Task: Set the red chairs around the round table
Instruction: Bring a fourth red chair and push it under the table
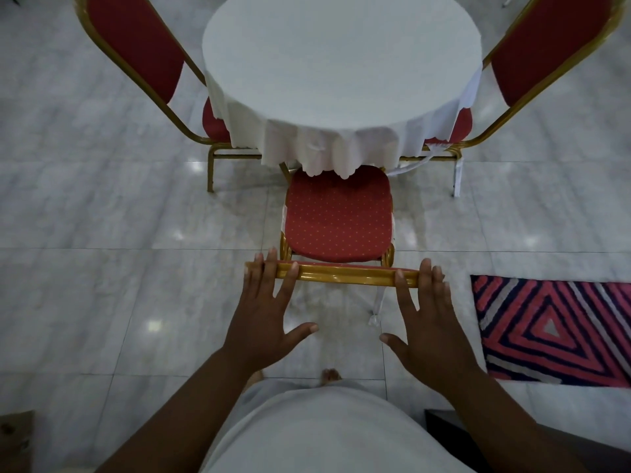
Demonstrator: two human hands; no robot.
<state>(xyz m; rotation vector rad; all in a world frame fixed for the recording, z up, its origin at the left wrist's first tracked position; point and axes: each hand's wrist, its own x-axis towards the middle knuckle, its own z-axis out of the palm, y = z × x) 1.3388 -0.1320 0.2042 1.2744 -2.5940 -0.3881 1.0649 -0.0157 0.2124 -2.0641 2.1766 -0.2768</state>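
A round table [341, 63] under a white cloth stands ahead of me. A red chair [338, 216] with a gold frame sits at its near side, the seat's front edge under the hanging cloth. Its gold top rail [341, 275] is just below me. My left hand [266, 312] lies flat on the rail's left end, fingers spread. My right hand [426, 319] rests the same way on the right end. Neither hand wraps the rail. Two more red chairs stand at the table, one on the left [136, 49] and one on the right [553, 46].
The floor is glossy pale marble tile [102, 285]. A rug [553, 329] with red, navy and grey triangles lies to the right of the near chair. A dark piece of furniture [512, 435] is at the lower right, and a brown box corner [17, 435] at the lower left.
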